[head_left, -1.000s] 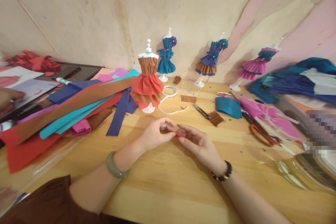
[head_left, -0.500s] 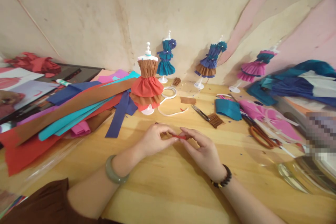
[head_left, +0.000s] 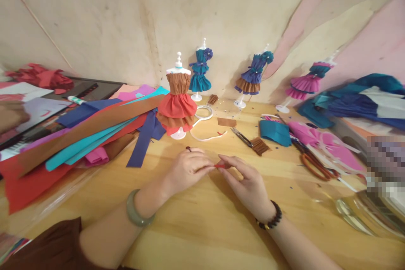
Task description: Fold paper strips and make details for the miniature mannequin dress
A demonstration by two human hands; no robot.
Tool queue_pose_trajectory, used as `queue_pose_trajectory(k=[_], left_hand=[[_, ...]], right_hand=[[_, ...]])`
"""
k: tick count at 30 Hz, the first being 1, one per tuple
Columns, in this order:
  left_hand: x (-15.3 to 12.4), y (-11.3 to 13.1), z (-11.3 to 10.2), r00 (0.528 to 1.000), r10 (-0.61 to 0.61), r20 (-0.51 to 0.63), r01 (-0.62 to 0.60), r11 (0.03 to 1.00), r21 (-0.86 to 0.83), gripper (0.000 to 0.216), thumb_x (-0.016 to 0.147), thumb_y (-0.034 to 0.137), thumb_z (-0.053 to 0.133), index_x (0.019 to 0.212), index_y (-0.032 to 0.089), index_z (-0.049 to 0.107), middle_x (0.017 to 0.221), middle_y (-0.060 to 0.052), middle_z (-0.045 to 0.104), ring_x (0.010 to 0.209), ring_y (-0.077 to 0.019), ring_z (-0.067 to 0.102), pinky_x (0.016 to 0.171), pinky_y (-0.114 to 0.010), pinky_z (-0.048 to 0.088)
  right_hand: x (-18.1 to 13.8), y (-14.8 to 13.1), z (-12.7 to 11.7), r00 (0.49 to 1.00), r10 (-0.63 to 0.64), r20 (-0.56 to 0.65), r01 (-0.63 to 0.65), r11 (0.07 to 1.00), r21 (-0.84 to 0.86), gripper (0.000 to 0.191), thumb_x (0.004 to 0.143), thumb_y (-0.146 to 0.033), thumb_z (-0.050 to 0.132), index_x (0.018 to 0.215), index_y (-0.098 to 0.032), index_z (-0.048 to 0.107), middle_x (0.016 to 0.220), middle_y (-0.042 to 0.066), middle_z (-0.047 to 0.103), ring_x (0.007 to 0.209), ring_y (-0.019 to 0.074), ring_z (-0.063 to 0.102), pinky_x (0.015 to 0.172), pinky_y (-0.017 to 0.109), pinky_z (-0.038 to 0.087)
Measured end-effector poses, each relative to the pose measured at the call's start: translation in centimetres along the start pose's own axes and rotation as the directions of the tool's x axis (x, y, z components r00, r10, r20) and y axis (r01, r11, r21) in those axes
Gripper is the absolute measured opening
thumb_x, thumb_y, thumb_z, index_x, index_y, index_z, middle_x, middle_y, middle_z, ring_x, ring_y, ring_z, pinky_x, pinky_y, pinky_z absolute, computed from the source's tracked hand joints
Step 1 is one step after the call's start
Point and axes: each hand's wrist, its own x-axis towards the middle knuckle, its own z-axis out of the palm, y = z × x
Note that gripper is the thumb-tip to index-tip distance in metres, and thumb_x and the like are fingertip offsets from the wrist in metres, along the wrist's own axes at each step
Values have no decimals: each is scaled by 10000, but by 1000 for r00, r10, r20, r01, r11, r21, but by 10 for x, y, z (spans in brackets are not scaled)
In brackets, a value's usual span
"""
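Observation:
Between my two hands is a small narrow red strip [head_left: 219, 166], its material too small to make out. My left hand [head_left: 190, 168] pinches one end between thumb and fingers. My right hand [head_left: 245, 177] is closed on the other end with its fingertips. Both hands are just above the wooden table [head_left: 190, 228]. Behind them stands a small dress form [head_left: 179, 70] wearing a brown and red ruffled dress [head_left: 177, 103]. Beyond my hands lie metal snips [head_left: 242, 137], a pleated brown piece [head_left: 261, 146] and a white cord [head_left: 207, 138] with a red bit near its end.
Three more dressed forms, one in teal [head_left: 200, 69], line the wall. Coloured fabric strips [head_left: 95, 120] spread across the left. On the right lie a folded teal piece [head_left: 275, 132], orange-handled scissors [head_left: 318, 166], pink fabric [head_left: 332, 145] and a clear glass container [head_left: 363, 213].
My hands have moved slightly apart, the right one a little to the right. My left fingers now cover less of the table beneath them and lie straighter; the red strip stays between the hands.

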Motion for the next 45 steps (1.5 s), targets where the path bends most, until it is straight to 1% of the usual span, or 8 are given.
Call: queue_pose_trajectory(k=[5,9,12,19,25,30,41,45], left_hand=[[-3,2,-6,990,143,-16,-138,974,180,146,860,123,510,936,152,631,898,-65,706,877,-150,624,801,-304,501],[-6,3,-10,974,221,53,-226,929,294,207,860,120,497,1008,185,627,1022,-67,694,1001,-183,594,845,-334,490],[-5,6,-11,968,196,155,-237,916,322,235,854,128,501,1028,217,631,1056,-69,687,1042,-213,588,887,-384,463],[-1,12,-7,991,-117,70,116,993,11,247,807,210,599,1049,250,631,1050,-55,690,1009,-207,609,920,-376,440],[-1,14,10,752,-632,186,650,664,-370,368,716,322,679,1043,165,617,946,-88,700,832,-194,649,733,-302,517],[0,10,16,718,-652,244,664,535,-523,143,721,198,640,854,146,653,895,-73,710,817,-173,654,742,-276,510],[1,14,11,748,-639,176,645,639,-420,69,721,186,611,768,158,653,769,-29,694,733,-148,631,706,-254,495],[4,15,11,683,-699,211,699,543,-465,243,672,241,689,894,158,636,885,-52,687,787,-161,629,702,-262,493]], right_hand=[[1,-2,-2,981,189,44,-194,964,182,288,804,-250,585,1089,-221,624,953,70,662,821,185,618,764,343,510],[1,-5,-3,903,376,207,-426,722,546,330,818,-321,569,1130,-217,580,943,75,665,751,181,645,730,366,525],[3,-7,-1,879,409,243,-464,625,627,344,786,-352,618,1100,-217,579,854,52,653,659,152,623,664,338,524],[6,-7,2,892,447,65,-403,721,564,361,721,-314,697,1044,-203,581,766,16,627,648,128,604,648,286,518],[-2,-3,6,947,319,-30,-283,878,386,303,795,-263,615,1090,-217,566,850,40,643,789,162,626,743,316,516],[-4,-4,7,974,228,-20,-215,943,253,275,809,-258,597,1082,-220,584,929,71,634,854,186,616,775,333,512],[1,-8,3,928,356,114,-373,879,297,178,789,-356,616,825,-185,649,786,53,660,719,169,600,658,285,505],[4,-8,4,908,413,68,-409,839,359,187,752,-367,655,790,-184,655,763,46,680,697,164,614,663,288,512]])
